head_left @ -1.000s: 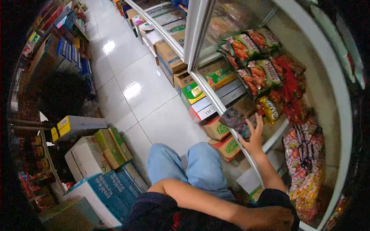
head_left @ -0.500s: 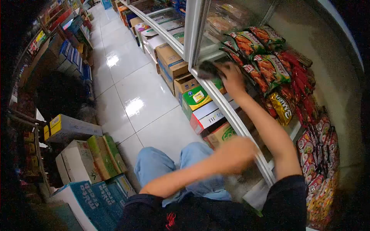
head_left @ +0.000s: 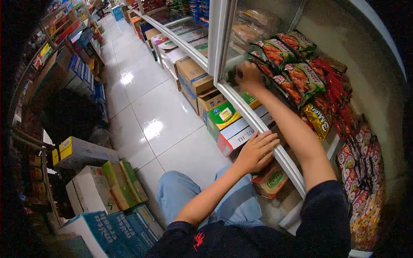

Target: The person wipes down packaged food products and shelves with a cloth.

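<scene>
My left hand (head_left: 257,151) lies on the white frame rail (head_left: 282,161) of the glass case, its fingers stretched out and holding nothing. Inside the case, just behind the upright white post (head_left: 218,41), my right hand (head_left: 249,77) is closed and blurred by motion. A dark thing shows at its fingers, too unclear to name. Beside that hand lie green and red noodle packets (head_left: 275,50). A yellow packet (head_left: 317,120) is to the right of my right forearm.
Red packets (head_left: 337,88) and small round-patterned packets (head_left: 361,159) fill the case's right side. Cardboard boxes (head_left: 193,74) and a green box (head_left: 221,112) stand below the rail. More boxes (head_left: 92,185) line the left of the white tiled floor (head_left: 159,112).
My left hand has come from a blurred position over the rail to lie on it. My right hand has moved up and away from the rail, deeper behind the post, with the dark thing.
</scene>
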The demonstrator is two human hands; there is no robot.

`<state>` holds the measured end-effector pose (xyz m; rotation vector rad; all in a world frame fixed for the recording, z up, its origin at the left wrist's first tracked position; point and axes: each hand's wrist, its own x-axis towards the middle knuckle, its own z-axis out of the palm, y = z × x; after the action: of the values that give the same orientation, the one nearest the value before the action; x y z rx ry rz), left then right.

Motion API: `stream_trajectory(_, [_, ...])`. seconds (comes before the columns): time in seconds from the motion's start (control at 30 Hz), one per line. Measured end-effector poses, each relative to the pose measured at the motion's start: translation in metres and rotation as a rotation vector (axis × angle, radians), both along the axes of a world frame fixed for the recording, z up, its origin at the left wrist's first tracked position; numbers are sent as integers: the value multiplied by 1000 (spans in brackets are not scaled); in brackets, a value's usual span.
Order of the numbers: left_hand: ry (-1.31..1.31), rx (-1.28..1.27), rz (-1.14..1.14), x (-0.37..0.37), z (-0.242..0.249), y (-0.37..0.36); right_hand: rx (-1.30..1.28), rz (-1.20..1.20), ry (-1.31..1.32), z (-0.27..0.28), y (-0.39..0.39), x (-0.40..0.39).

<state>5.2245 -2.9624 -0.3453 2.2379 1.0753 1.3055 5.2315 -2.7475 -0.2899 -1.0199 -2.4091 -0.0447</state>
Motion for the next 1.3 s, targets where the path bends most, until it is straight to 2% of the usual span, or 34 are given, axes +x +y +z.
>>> stream_trajectory(0.07, [52,13,41,-1,3,-1,-28,-107,82,7,17,-15])
stream_trajectory(0.2, [17,13,53,-1,2,-1,-32,-79,150,2,-20,-8])
stream_trajectory(0.27, [3,26,42,-2,-3,2,-45,135,79,4,-51,2])
stream_trajectory(0.37, [-23,31,31,-2,-2,4,-55,219,75,-3,-31,13])
stream_trajectory(0.4, [-25,23,26,-4,2,3,-58,218,71,-3,-15,12])
stream_trajectory(0.5, [-29,10,26,-3,4,-2,9,-79,77,1,17,3])
stream_trajectory(0.6, [12,41,34,-4,4,-1,125,-37,109,-7,-22,-9])
stream_trajectory(0.67, [8,34,34,-5,3,2,-40,120,28,5,-50,-2])
stream_trajectory(0.73, [-23,27,24,-3,2,3,1,151,26,4,-40,8])
stream_trajectory(0.77, [-47,37,23,-3,1,3,4,147,19,3,-24,11])
stream_trajectory(0.83, [-71,47,23,-2,0,2,-64,-69,71,12,3,6])
stream_trajectory(0.93, [-66,29,29,-3,0,1,-67,-84,-1,5,-16,-19])
stream_trajectory(0.97, [-62,27,29,-2,0,1,17,34,44,-5,-18,-23])
stream_trajectory(1.07, [-70,18,21,-2,-3,0,-27,22,-23,-4,17,-6])
stream_trajectory(1.13, [-44,25,19,-4,1,1,9,37,78,-7,35,4])
stream_trajectory(1.2, [-34,20,18,-4,-1,2,23,-171,-57,4,3,-11])
stream_trajectory(1.3, [-72,30,39,1,-6,3,49,7,-60,-18,-10,-16])
